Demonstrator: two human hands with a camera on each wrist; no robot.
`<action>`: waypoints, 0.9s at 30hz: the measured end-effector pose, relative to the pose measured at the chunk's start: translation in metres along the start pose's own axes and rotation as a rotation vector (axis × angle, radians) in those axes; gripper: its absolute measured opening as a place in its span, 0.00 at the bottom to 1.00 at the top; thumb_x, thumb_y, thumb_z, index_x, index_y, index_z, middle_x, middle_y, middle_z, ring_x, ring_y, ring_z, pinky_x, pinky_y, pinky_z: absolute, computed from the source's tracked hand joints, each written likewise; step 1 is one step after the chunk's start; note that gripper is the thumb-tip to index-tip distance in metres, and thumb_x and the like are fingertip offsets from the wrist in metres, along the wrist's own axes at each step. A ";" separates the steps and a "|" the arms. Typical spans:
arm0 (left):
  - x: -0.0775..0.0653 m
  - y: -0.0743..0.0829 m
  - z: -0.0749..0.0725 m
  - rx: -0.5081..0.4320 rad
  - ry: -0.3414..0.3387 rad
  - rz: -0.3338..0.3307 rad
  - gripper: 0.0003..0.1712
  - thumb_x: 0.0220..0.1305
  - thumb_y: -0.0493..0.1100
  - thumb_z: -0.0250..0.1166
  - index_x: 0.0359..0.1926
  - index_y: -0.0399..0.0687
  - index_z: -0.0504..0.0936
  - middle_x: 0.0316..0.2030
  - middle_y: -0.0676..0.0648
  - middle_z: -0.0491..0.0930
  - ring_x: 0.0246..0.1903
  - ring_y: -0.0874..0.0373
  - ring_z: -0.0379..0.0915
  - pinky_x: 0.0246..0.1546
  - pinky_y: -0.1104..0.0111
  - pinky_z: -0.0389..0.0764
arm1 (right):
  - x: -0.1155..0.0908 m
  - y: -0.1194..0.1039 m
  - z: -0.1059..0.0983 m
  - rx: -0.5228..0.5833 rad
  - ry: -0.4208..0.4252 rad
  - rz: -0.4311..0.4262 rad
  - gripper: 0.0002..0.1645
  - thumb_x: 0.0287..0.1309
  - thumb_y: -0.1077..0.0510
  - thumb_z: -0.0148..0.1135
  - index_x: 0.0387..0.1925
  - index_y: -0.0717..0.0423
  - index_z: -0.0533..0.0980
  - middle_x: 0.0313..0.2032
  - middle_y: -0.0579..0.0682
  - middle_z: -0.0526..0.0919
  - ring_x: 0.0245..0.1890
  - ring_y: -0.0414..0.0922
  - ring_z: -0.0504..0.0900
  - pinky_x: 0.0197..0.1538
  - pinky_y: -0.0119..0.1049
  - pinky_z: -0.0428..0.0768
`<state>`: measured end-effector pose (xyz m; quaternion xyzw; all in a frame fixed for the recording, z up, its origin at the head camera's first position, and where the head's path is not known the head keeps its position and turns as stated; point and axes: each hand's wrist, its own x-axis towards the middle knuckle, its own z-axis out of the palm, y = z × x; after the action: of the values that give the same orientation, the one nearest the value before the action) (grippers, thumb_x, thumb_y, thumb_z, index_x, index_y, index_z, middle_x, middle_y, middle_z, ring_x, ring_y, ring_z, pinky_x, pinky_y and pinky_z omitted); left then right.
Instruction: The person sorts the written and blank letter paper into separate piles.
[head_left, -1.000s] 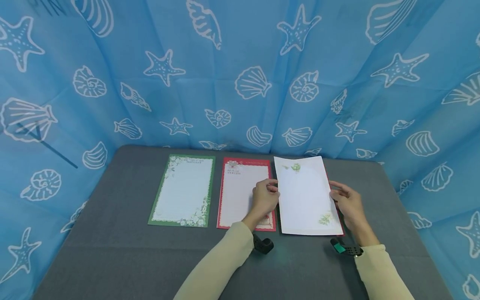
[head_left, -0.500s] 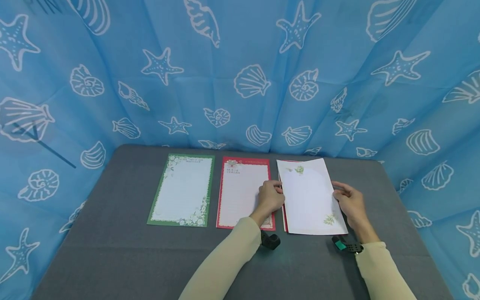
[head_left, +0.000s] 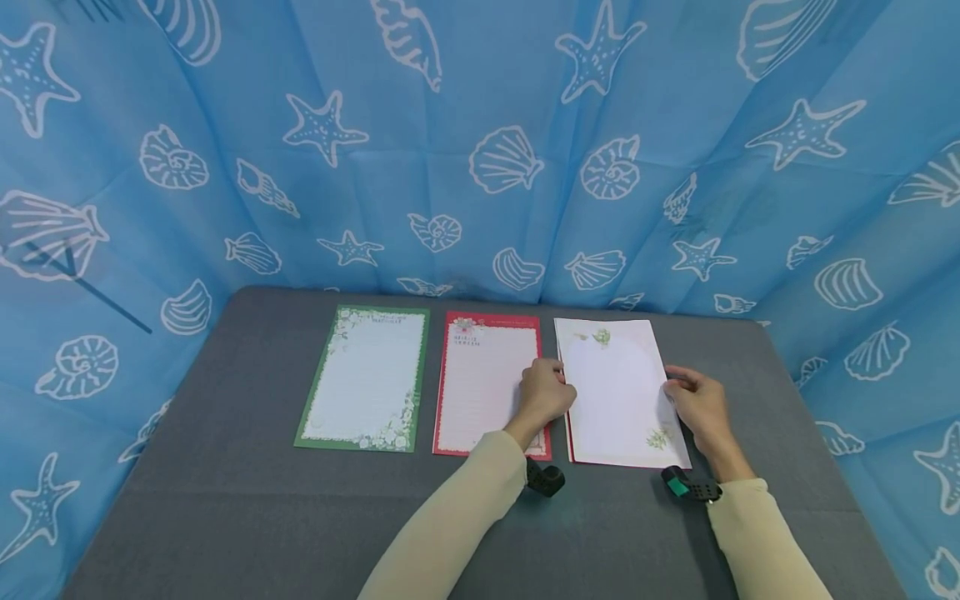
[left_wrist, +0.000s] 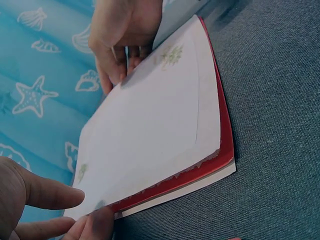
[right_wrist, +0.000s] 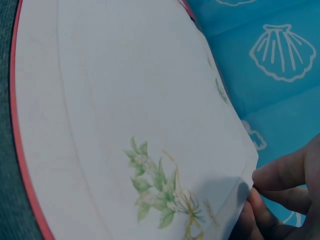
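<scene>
A stack of letter paper lies on the right of the table, topped by a white sheet (head_left: 615, 396) with small green plant prints at two corners. My left hand (head_left: 545, 390) is at its left edge, thumb and fingertips close together on the border. On the opposite side my right hand (head_left: 699, 407) pinches the right edge between thumb and fingers, as the right wrist view shows. Beneath the white sheet, a red sheet (left_wrist: 227, 135) and a paler layer (left_wrist: 212, 181) stick out along the edge in the left wrist view.
A red-bordered letter sheet (head_left: 483, 383) lies left of the stack, partly under my left forearm. Further left is a green-bordered sheet (head_left: 367, 379). The grey table (head_left: 247, 500) ends at a blue curtain (head_left: 435, 125) printed with shells.
The white top sheet has shifted slightly right and now lies more evenly over the stack. My left hand has moved right along with its edge; the right hand stays almost in place.
</scene>
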<state>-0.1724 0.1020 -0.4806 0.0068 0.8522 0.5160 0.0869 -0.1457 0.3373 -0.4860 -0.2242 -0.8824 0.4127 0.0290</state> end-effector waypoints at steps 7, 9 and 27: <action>-0.001 0.003 0.000 0.024 0.017 -0.004 0.24 0.54 0.32 0.65 0.55 0.35 0.85 0.28 0.50 0.81 0.33 0.55 0.76 0.31 0.65 0.77 | 0.000 -0.003 0.001 0.002 -0.040 0.031 0.26 0.72 0.63 0.51 0.68 0.67 0.70 0.55 0.68 0.75 0.51 0.59 0.73 0.48 0.46 0.73; -0.002 0.003 -0.001 0.027 0.020 0.000 0.24 0.54 0.33 0.65 0.55 0.35 0.85 0.31 0.48 0.83 0.36 0.53 0.77 0.34 0.63 0.78 | 0.000 -0.003 0.000 0.003 -0.040 0.029 0.26 0.72 0.62 0.51 0.67 0.68 0.70 0.55 0.68 0.75 0.51 0.59 0.73 0.47 0.45 0.73; -0.009 -0.004 -0.025 -0.050 0.073 0.091 0.16 0.61 0.35 0.69 0.50 0.40 0.87 0.27 0.53 0.82 0.30 0.61 0.76 0.37 0.64 0.77 | -0.016 -0.027 0.004 0.023 -0.006 -0.123 0.22 0.70 0.61 0.58 0.61 0.66 0.77 0.46 0.60 0.79 0.38 0.45 0.74 0.32 0.28 0.72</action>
<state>-0.1672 0.0768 -0.4717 0.0247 0.8403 0.5406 0.0324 -0.1423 0.3125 -0.4668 -0.1677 -0.8899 0.4208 0.0541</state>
